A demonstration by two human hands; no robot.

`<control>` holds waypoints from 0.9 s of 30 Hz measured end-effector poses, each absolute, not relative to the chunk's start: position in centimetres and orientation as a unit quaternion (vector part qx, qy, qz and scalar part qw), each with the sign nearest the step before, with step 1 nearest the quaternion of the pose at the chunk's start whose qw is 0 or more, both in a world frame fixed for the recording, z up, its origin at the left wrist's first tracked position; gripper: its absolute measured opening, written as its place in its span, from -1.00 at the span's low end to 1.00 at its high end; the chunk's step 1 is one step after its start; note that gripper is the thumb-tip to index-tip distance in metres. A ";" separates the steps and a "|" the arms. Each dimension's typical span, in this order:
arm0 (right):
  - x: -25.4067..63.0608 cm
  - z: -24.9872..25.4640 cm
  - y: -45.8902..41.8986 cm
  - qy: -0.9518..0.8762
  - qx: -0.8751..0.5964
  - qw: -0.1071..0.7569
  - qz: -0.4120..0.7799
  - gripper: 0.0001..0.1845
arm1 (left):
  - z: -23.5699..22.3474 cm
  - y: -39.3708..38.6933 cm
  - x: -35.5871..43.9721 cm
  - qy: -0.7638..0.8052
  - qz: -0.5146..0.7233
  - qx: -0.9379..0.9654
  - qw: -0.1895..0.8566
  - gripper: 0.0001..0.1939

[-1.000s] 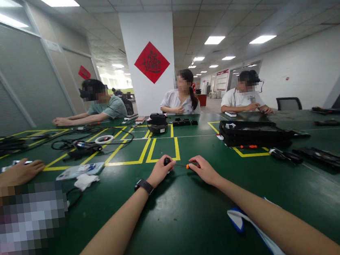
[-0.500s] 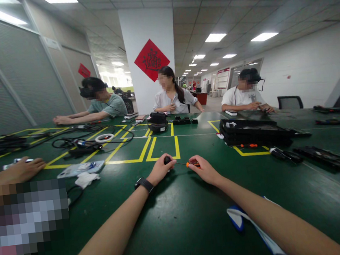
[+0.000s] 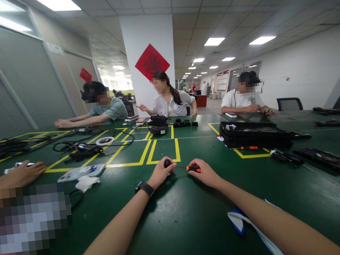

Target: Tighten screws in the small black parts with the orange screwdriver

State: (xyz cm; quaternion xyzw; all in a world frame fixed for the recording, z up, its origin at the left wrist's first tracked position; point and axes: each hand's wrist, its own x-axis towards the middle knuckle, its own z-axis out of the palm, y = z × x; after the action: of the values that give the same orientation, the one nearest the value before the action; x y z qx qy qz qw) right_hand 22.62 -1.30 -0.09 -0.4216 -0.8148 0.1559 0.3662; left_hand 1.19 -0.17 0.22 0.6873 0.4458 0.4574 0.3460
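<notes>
In the head view, the left hand's fingers [image 3: 167,165] close around a small black part [image 3: 167,163]. The right hand's fingers [image 3: 194,168] hold an orange-and-black screwdriver [image 3: 194,169], its shaft reaching toward the left fingers. Beyond the fingertips, yellow tape [image 3: 177,150] marks the green tabletop [image 3: 180,220]; right of them sits a black case [image 3: 250,132].

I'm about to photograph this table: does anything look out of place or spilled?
A crumpled white scrap lies loose on the green table, beside a pale blue item, looking like stray litter. I see no spill.
</notes>
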 end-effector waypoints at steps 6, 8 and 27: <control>22.7 -0.3 -0.8 -0.831 -0.413 0.348 0.136 -0.71 | 0.1 0.0 1.2 0.448 0.455 0.687 0.347 -0.72; 22.8 -0.2 -1.0 -0.830 -0.406 0.355 0.138 -0.78 | 0.1 0.0 1.2 0.449 0.455 0.683 0.352 -0.71; 23.1 -0.3 -1.0 -0.808 -0.430 0.370 0.161 -0.85 | 0.1 -0.1 1.2 0.445 0.458 0.691 0.338 -0.71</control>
State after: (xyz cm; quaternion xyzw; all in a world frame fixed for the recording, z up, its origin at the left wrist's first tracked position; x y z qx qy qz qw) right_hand 23.09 -1.02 -0.32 -0.4297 -0.8076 0.1611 0.3702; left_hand 1.21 -0.06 0.12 0.6912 0.4449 0.4584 0.3379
